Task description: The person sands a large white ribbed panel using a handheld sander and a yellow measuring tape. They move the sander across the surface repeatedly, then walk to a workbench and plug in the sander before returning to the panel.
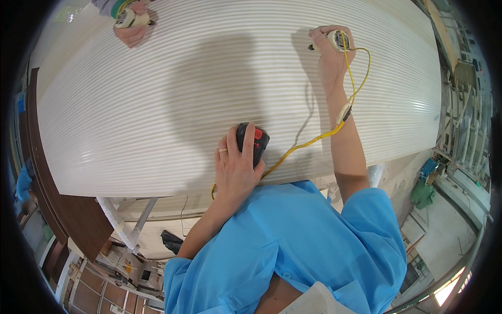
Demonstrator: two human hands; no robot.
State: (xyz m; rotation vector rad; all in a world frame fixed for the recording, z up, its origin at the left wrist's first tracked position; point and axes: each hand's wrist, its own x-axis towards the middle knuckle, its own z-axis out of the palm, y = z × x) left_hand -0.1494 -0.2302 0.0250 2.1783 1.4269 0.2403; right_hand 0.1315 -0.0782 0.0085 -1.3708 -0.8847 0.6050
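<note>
My left hand (234,165), with a ring on one finger, is closed over a black and red block that looks like a battery pack (260,137), resting on or just above a white ribbed panel (209,104). A yellow cable (303,145) passes by this hand and runs right and away, splitting into thin yellow wires. These wires reach a cream-coloured round hand tool (339,41), which my right hand (330,55) grips near the panel's far right. A small dark tip pokes out on the tool's left. Its underside is hidden.
At the far left another person's hand (130,34) holds a similar cream tool on the panel. Dark brown boards (57,209) stand along the left side. Below the near edge are white-wrapped supports (116,222). A green bag (422,193) hangs at the right.
</note>
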